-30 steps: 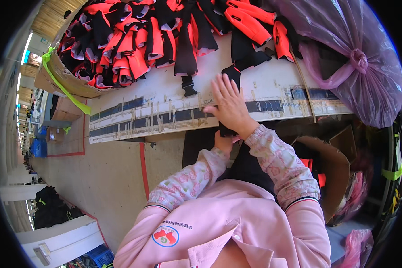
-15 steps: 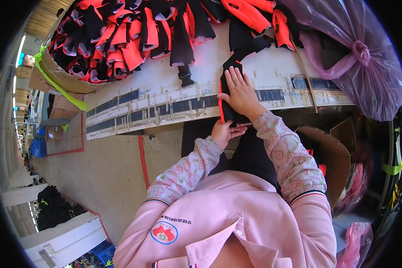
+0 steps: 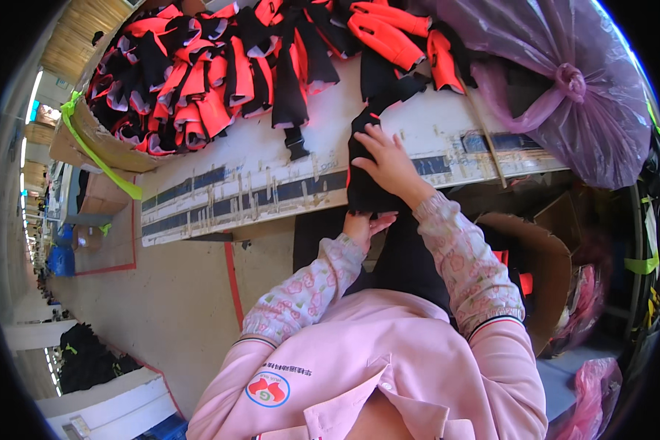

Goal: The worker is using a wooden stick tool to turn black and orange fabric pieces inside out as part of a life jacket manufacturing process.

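A black fabric piece with a thin orange edge lies over the table's front edge, its lower end overhanging. It looks like a glove or sleeve. My right hand rests on it from the right, palm down, fingers spread. Below the overhanging end, my left hand grips its lower edge. The fabric hides the left thumb and some fingertips; other fingers point to the right. Just beyond lie more black cloth and orange-and-black gloves.
A cardboard box heaped with orange-and-black pieces stands at the far left. On the worn white table are a black buckle and a thin stick. A knotted purple bag sits at the right. Below it stands an open carton.
The fabric piece has come nearer me and its orange edge shows less. My left hand has slipped further under its lower end. My right hand's fingers have spread and lifted slightly.
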Demonstrator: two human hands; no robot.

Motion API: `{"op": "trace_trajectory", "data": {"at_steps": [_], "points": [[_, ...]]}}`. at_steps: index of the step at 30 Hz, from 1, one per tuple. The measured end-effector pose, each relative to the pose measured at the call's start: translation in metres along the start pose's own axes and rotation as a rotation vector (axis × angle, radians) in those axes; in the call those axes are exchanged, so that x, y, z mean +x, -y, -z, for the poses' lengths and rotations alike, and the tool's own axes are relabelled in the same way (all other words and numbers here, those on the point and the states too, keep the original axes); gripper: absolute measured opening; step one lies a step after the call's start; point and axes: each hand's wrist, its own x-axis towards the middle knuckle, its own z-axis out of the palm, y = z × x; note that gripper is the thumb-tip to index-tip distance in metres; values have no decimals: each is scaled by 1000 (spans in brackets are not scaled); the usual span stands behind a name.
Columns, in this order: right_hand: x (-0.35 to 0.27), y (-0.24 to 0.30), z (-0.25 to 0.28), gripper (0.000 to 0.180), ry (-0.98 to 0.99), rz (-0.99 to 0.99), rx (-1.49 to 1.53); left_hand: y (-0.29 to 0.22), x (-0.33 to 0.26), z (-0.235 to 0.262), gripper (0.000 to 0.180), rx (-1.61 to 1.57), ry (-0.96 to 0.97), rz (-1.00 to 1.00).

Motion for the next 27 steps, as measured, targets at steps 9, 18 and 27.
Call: {"op": "trace_trajectory", "data": {"at_steps": [9,18,27], "points": [[-87,-120,114,31,82,-771,-581,9,5,6,28,20,79,-50],[-172,-58,111,9,-205,-748,635,1,-7,1,28,2,120,-67],[-311,35,129,17,351,-854,672,18,9,2,26,-71,118,-126]]}}
